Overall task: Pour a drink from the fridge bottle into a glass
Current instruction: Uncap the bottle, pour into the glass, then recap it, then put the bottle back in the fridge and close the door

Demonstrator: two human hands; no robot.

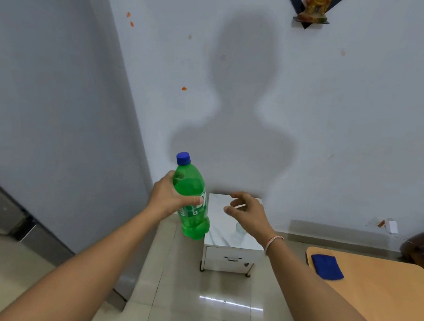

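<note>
Head view shows our left hand [172,199] wrapped around the middle of a green soda bottle [192,203], blue cap [183,158] on, held upright in the air just left of a small white cabinet [227,259]. Our right hand [248,213] hovers above the cabinet top, fingers loosely spread, gripping nothing. A clear glass [241,230] stands on the cabinet beneath that hand.

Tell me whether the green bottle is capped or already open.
Capped. The blue cap sits on the neck of the green bottle, which the left hand holds roughly upright; the right hand is empty beside it.
</note>
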